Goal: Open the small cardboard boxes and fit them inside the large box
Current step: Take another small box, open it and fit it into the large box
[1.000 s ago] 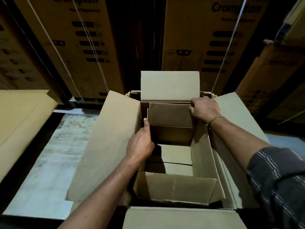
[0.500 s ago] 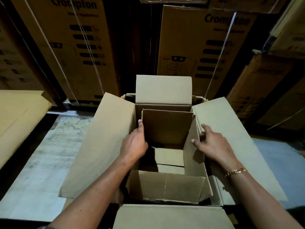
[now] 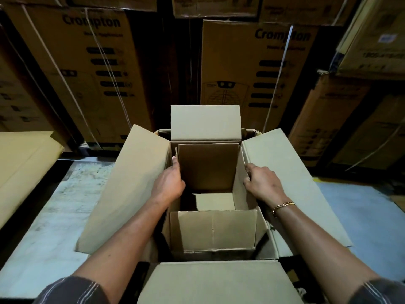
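small box [image 3: 210, 229] inside large box [image 3: 122, 189] | left hand [image 3: 168, 185], right hand [image 3: 263, 183] gripping its side walls

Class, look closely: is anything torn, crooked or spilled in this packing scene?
Nothing stands out. The small box sits squarely inside the large box, flaps open, with the left hand and right hand on its side walls.

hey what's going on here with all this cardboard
A person is fitting an opened small box down inside a large box whose flaps are spread wide. The left hand grips the small box's left wall and the right hand its right wall. The small box is empty. Stacked printed cartons stand behind.
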Demonstrator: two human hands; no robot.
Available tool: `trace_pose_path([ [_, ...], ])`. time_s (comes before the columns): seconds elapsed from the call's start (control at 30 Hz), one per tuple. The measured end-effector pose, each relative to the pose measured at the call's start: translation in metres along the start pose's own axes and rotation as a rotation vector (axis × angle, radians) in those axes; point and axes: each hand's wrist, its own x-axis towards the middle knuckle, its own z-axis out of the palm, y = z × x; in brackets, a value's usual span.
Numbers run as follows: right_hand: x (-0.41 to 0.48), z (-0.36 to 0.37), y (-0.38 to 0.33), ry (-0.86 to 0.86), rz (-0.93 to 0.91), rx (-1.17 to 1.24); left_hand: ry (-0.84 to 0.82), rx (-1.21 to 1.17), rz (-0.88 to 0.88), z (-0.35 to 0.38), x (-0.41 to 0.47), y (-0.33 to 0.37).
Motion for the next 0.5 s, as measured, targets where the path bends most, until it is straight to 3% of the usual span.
trace_pose_path([
  [0.3, -0.010, -0.001, 0.000, -0.018, -0.057, -0.006, 0.023, 0.009, 0.014, 0.002, -0.002, -0.003],
  [0.4, -0.022, -0.006, -0.005, 0.073, -0.195, -0.043, 0.023, 0.021, 0.026, -0.001, -0.006, -0.003],
  [0.5, -0.041, -0.007, -0.018, -0.085, -0.368, -0.106, 0.011, 0.028, 0.036, -0.003, -0.013, -0.004],
])
